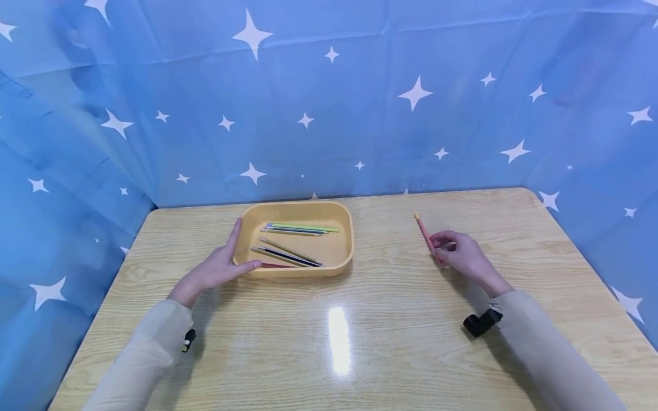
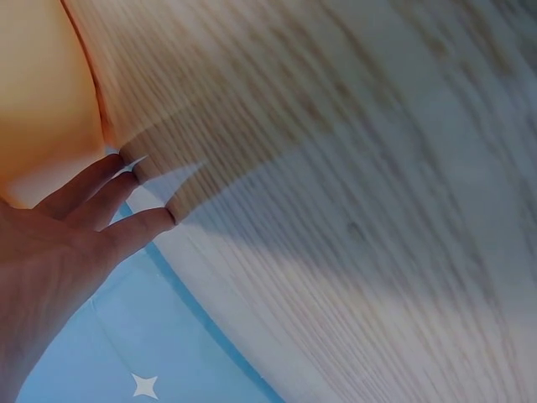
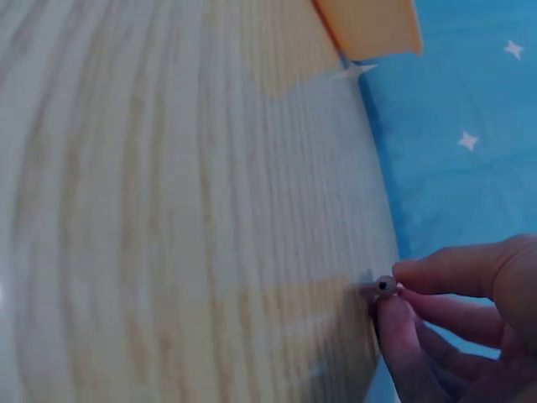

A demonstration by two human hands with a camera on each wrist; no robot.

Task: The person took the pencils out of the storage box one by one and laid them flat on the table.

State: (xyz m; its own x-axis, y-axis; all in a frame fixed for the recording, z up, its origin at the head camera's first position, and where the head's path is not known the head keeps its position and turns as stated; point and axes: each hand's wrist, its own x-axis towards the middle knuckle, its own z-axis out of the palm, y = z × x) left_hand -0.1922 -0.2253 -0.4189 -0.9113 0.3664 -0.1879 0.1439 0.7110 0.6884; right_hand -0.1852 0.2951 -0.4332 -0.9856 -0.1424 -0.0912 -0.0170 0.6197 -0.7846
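Note:
A yellow, rounded rectangular tray (image 1: 329, 270) sits on the table, holding several pencils (image 1: 290, 253): gold, dark, one green and a red one by the front wall. My left hand (image 1: 218, 267) rests against its left side, fingers straight along the outer wall and thumb at the front left corner. Off to the right, my right hand (image 1: 462, 254) pinches a red pencil (image 1: 422, 229) near its lower end, the yellowish tip pointing away. The pencil's round end (image 3: 385, 285) shows between thumb and fingers in the right wrist view.
The wood-grain table (image 1: 390, 325) meets a blue curtain with white stars (image 1: 354, 114) at its back edge and along both sides. A bright reflection lies on the tabletop in front of the tray. Each wrist wears a black camera mount (image 1: 481, 322).

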